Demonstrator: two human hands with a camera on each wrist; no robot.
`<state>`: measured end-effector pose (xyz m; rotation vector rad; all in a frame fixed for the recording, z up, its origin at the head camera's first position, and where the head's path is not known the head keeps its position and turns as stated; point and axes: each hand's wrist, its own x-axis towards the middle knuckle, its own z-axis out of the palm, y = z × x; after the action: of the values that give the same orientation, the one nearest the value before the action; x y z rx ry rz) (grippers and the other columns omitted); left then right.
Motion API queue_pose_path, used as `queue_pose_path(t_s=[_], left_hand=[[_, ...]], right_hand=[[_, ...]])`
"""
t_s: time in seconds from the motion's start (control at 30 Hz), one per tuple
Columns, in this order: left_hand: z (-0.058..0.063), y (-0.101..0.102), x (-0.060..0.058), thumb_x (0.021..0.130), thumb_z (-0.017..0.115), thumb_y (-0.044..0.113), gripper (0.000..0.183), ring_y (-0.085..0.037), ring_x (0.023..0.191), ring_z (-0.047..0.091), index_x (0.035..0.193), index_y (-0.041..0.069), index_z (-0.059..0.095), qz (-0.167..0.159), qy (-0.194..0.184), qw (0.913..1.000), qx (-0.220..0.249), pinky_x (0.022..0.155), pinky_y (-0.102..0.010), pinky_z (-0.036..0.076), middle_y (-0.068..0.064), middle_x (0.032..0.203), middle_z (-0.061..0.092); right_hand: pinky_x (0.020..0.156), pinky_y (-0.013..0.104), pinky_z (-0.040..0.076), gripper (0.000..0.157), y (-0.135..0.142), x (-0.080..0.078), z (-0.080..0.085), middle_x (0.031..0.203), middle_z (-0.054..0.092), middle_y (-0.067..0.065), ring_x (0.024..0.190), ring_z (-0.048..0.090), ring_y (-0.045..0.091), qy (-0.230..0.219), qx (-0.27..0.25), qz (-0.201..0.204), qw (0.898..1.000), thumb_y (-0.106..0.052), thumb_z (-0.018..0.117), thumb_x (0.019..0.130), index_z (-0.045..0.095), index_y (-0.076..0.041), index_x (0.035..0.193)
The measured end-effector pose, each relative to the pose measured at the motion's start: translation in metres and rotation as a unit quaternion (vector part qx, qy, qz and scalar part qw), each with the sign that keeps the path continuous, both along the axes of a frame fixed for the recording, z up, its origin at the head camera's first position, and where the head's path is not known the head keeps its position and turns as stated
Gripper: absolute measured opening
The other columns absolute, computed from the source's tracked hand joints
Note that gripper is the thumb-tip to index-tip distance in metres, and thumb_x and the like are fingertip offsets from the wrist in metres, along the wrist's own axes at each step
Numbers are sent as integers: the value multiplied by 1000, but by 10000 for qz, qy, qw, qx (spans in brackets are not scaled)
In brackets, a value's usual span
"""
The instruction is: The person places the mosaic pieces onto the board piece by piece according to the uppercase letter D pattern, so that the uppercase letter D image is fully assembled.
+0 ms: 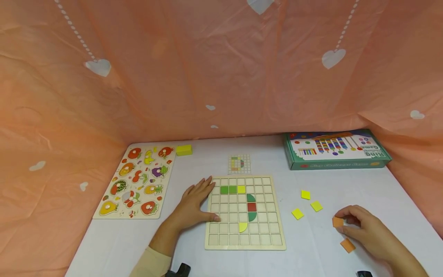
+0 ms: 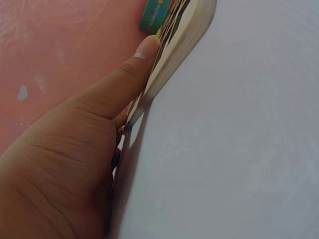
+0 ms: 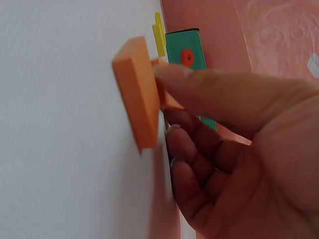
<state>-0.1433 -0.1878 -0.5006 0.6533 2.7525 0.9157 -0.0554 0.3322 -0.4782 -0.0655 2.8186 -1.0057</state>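
- Peachy-orange backdrop [image 1: 214, 77] with pale hearts, white tabletop [image 1: 311, 250] in front of it
- left hand [image 1: 192, 204] has its fingers spread out at the left edge of a wooden grid board [image 1: 245, 247], thumb resting on it
- right hand [image 1: 363, 227] is pinching an orange tile [image 1: 337, 222], well right of the board; second orange tile [image 1: 347, 245] lies near that hand
- three yellow tiles [image 1: 305, 194] sit between board and right hand

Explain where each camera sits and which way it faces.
Head: head-worn, facing forward and down at the grid board; left hand and right hand show.
Left wrist: on that wrist, facing the grid board's edge; left hand shows.
Right wrist: on that wrist, facing a pinched orange tile; right hand shows.
Head and right wrist share the green box.
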Motion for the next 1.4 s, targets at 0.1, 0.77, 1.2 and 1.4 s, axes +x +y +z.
queue_pose_path(t_s=[0.1, 0.77, 1.2, 1.4], left_hand=[[0, 0, 0, 79, 92, 63, 118, -26, 166, 10, 170, 10, 38, -6, 9, 10000, -14, 130, -56, 5, 0, 180, 20], [1, -1, 0, 86, 85, 63, 110, -26, 166, 8, 171, 11, 37, -7, -93, 10000, -1, 130, -55, 2, 1, 180, 18], [2, 0, 1, 86, 87, 62, 110, -26, 166, 9, 170, 11, 38, 1, -87, 10000, 3, 130, -55, 2, 1, 180, 19], [3, 1, 1, 86, 87, 62, 110, -25, 166, 8, 170, 11, 38, 36, -119, 9999, -30, 130, -55, 3, 1, 180, 19]], right_hand=[[72, 23, 51, 18, -4, -2, 2, 103, 67, -1, 86, 57, 12, -147, 13, -205, 9997, -6, 79, 99, 73, -7, 116], [69, 23, 59, 21, -97, -11, 8, 103, 77, 1, 81, 72, 16, 1354, -2244, 759, 9621, 7, 78, 96, 79, -9, 110], [71, 25, 59, 11, -179, -16, 0, 101, 74, -2, 83, 67, 14, 786, -2855, 1825, 9375, -9, 81, 99, 82, -12, 110], [74, 26, 60, 9, -210, -15, -4, 103, 75, -2, 88, 68, 9, 767, -2847, 2100, 9322, -10, 80, 100, 82, -15, 108]])
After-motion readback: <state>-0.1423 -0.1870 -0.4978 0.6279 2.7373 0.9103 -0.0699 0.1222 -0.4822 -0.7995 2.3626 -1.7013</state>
